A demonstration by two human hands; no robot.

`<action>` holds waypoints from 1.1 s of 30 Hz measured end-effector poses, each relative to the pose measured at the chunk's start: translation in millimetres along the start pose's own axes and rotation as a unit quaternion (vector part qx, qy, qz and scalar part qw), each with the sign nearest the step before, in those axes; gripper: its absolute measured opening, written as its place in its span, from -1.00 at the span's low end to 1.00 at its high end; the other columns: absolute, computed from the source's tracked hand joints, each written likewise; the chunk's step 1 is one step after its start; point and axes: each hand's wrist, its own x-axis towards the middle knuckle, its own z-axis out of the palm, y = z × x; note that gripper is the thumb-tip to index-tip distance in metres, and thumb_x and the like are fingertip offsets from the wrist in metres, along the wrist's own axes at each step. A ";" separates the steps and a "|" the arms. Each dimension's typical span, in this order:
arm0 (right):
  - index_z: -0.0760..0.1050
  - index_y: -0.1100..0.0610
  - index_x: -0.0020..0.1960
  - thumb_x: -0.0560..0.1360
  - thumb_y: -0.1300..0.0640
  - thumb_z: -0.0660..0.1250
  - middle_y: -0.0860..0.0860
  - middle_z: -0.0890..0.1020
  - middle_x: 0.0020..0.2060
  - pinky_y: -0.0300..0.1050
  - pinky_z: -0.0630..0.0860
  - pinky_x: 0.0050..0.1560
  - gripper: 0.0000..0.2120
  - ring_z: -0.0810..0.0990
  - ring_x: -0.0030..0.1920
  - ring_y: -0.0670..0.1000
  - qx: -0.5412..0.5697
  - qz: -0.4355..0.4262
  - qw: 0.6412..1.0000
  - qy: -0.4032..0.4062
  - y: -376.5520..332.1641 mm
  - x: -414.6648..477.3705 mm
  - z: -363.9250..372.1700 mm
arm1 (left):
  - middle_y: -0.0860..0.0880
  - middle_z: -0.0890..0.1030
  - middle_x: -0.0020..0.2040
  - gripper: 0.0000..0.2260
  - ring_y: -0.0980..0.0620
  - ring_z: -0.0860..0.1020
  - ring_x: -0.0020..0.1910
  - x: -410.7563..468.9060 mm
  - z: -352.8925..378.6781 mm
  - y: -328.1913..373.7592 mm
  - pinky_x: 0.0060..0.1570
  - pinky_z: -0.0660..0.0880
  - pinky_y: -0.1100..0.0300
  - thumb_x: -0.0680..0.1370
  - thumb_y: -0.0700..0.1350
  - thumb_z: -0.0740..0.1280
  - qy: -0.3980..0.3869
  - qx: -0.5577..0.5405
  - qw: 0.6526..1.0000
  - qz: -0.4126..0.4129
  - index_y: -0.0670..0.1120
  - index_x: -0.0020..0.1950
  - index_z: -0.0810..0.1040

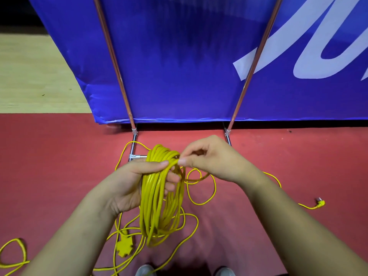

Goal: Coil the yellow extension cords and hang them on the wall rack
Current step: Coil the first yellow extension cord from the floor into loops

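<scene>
Shoes [145, 270]: grey toes at the bottom edge, on the red floor [59, 166].
Socket block [123, 247]: yellow, lying on the floor.
Left hand [127, 184]: fingers curled round the yellow coil [157, 196], which hangs above the floor.
Right hand [215, 158]: thumb and forefinger pinch one strand at the coil's top.
Loose cord [215, 186]: loops on the floor.
Plug [320, 204]: floor, far right.
Banner [179, 66]: blue, upright behind.

It looks like an indoor sports or event hall: red court flooring [59, 166] near, pale wooden boards [29, 76] far left, a blue printed banner [179, 66] on metal stand poles [119, 76].
</scene>
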 end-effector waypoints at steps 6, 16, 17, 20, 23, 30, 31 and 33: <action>0.60 0.18 -0.16 0.47 0.09 0.46 0.02 0.44 -0.42 -0.14 0.37 -0.31 -0.85 0.37 -0.37 -0.07 -0.009 0.025 0.998 -0.056 18.0 -1.1 -2.5 | -0.06 0.48 -0.38 -0.64 0.02 0.47 -0.50 3.0 -2.2 -0.8 -0.42 0.50 0.15 0.11 -0.13 0.66 -0.026 -0.024 0.999 0.031 -0.14 -0.19 0.62; 0.59 0.14 -0.09 0.56 0.23 0.32 0.04 0.52 -0.41 -0.12 0.48 -0.13 -0.90 0.53 -0.33 0.03 0.157 0.122 0.978 0.057 108.6 -4.6 -16.5 | -0.17 0.59 -0.36 -0.70 -0.06 0.58 -0.47 0.4 -10.9 4.0 -0.45 0.55 0.17 0.12 -0.19 0.62 0.017 0.024 1.000 -0.012 -0.25 -0.25 0.63; 0.61 0.14 -0.09 0.57 0.20 0.30 0.00 0.44 -0.45 -0.15 0.37 -0.24 -0.88 0.43 -0.40 0.00 0.173 0.109 0.975 0.089 104.3 -1.7 -17.3 | -0.21 0.62 -0.34 -0.75 -0.08 0.62 -0.45 0.3 -10.6 3.3 -0.44 0.58 0.16 0.16 -0.21 0.57 0.029 0.025 0.999 -0.026 -0.28 -0.26 0.64; 0.65 0.16 -0.09 0.55 0.10 0.32 -0.04 0.25 -0.48 -0.03 0.09 -0.30 -0.83 0.15 -0.45 -0.03 0.218 0.067 0.966 0.124 82.2 6.7 -21.1 | -0.31 0.66 -0.23 -0.62 -0.18 0.67 -0.34 0.1 -13.1 2.0 -0.38 0.62 0.06 0.08 -0.22 0.63 0.030 -0.018 0.999 -0.028 -0.32 -0.19 0.66; 0.66 0.17 -0.15 0.51 0.12 0.35 -0.02 0.21 -0.51 -0.07 0.07 -0.37 -0.83 0.11 -0.45 -0.02 0.209 0.033 0.973 0.097 49.0 6.4 -31.8 | -0.29 0.66 -0.22 -0.51 -0.20 0.67 -0.31 -1.1 -16.0 3.8 -0.33 0.61 0.02 -0.05 -0.22 0.65 0.004 -0.047 0.999 -0.004 -0.27 -0.17 0.66; 0.69 0.16 -0.22 0.48 0.09 0.44 0.10 0.29 -0.53 -0.03 0.14 -0.40 -0.82 0.22 -0.44 0.10 -0.001 0.059 0.998 -0.020 10.0 -12.5 -50.8 | -0.19 0.60 -0.32 -0.58 -0.09 0.57 -0.47 -1.7 -12.3 4.8 -0.42 0.55 0.15 0.03 -0.10 0.64 -0.027 -0.007 1.000 0.006 -0.24 -0.23 0.64; 0.69 0.15 -0.23 0.48 0.08 0.44 0.08 0.28 -0.53 -0.01 0.12 -0.40 -0.82 0.21 -0.44 0.10 -0.013 0.065 0.997 -0.028 8.5 -13.4 -50.0 | -0.18 0.60 -0.32 -0.57 -0.09 0.57 -0.48 -1.1 -10.1 3.4 -0.44 0.55 0.15 0.04 -0.09 0.65 -0.028 -0.001 1.000 0.005 -0.24 -0.21 0.64; 0.69 0.12 -0.22 0.47 0.07 0.45 0.03 0.28 -0.55 -0.02 0.11 -0.41 -0.84 0.19 -0.44 0.08 -0.028 0.069 0.996 -0.039 5.2 -14.4 -48.0 | -0.18 0.59 -0.33 -0.57 -0.08 0.57 -0.48 -0.1 -6.0 -0.8 -0.46 0.54 0.16 0.06 -0.08 0.66 -0.034 0.008 0.999 -0.002 -0.23 -0.20 0.63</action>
